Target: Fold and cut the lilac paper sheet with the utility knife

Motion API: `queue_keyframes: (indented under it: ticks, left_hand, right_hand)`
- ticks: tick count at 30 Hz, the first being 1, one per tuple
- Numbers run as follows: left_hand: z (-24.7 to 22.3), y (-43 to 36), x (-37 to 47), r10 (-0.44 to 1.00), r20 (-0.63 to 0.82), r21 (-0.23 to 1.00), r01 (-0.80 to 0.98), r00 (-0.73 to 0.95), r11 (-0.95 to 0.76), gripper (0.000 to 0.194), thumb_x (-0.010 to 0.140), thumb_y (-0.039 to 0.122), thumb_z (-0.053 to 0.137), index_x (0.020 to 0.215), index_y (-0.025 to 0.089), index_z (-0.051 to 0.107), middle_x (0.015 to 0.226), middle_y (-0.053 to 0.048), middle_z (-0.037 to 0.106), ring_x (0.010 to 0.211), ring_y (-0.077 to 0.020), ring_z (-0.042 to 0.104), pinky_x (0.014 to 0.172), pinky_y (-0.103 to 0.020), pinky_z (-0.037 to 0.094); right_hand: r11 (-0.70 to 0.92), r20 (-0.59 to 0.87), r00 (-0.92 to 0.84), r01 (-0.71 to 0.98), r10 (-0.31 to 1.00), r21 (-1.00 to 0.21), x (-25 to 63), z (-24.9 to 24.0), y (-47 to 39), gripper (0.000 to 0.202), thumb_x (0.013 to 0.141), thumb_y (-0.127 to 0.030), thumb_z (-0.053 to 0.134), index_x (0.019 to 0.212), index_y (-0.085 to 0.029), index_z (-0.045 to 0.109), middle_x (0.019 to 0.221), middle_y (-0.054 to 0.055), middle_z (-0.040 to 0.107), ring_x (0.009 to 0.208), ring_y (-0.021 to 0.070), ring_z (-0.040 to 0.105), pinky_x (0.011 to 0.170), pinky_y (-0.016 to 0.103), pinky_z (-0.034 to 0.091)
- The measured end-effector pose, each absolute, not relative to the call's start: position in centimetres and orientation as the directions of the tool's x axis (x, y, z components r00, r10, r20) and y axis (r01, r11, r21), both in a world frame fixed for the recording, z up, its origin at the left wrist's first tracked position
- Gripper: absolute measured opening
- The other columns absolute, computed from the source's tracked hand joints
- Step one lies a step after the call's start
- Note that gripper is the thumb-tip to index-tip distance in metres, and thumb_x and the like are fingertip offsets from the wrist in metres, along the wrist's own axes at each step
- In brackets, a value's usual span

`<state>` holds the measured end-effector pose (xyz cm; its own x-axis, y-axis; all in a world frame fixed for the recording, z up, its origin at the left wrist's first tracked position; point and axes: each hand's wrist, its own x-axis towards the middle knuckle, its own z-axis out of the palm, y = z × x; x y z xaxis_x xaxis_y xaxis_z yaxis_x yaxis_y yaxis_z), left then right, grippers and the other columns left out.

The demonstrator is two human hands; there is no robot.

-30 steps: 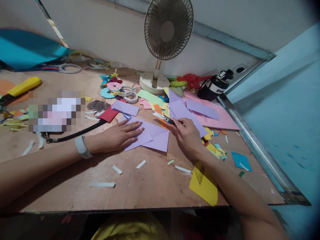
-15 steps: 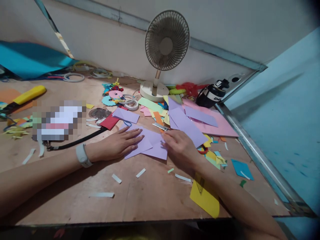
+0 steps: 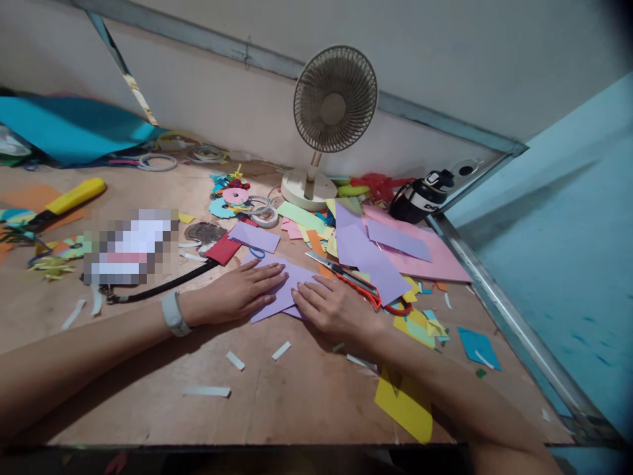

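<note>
My left hand (image 3: 252, 290) lies flat on the purple paper (image 3: 291, 267), its fingers stretched toward the right. On the paper's right part rests my right hand (image 3: 333, 305), palm down with fingers extended and holding nothing. It covers the right end of the paper. Just beyond it lies an orange and black utility knife (image 3: 353, 280) with its blade out, pointing to the upper left. Smaller purple pieces (image 3: 254, 236) sit on a red piece (image 3: 222, 247) beyond my left hand. Larger purple sheets (image 3: 368, 257) lie to the right of the knife.
A white fan (image 3: 316, 188) and a black bottle (image 3: 420, 194) stand at the back. Pink paper (image 3: 452, 260), paper scraps and rolls of tape (image 3: 264, 214) surround my hands. A yellow piece (image 3: 405, 409) lies near the front edge. A yellow-handled tool (image 3: 76, 198) is at left.
My right hand has let go of the utility knife, which now lies on the table, and has moved left with its fingers flat on the purple paper. My left hand stays on the paper.
</note>
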<state>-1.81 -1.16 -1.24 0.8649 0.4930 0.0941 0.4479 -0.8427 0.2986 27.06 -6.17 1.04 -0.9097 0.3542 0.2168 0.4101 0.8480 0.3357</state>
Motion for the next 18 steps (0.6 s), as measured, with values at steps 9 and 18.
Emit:
queue_keyframes:
  ticks: [9,18]
  left_hand:
    - [0.7,-0.9,-2.7,0.489,0.086,0.419,0.414,0.868,-0.808,0.063,0.114,0.056,0.028,0.167,0.024,0.036,0.171,-0.011,0.036,0.160,-0.0259,0.034,0.133,-0.049,0.020]
    - [0.8,-0.3,-3.2,0.487,0.274,0.401,0.361,0.829,-0.842,0.057,0.108,0.039,0.055,0.163,0.025,0.044,0.160,-0.013,0.055,0.143,-0.0293,0.058,0.122,-0.049,0.044]
  right_hand:
    - [0.826,0.276,-0.871,0.479,0.405,0.298,27.3,0.9,-5.7,0.031,0.102,-0.005,0.051,0.128,-0.006,0.067,0.118,0.020,0.077,0.103,0.0271,0.074,0.097,0.046,0.059]
    - [0.786,0.571,-0.718,0.588,0.398,0.191,28.1,1.1,-4.9,0.039,0.101,-0.001,0.047,0.135,-0.008,0.067,0.123,0.018,0.078,0.110,0.0263,0.076,0.098,0.044,0.063]
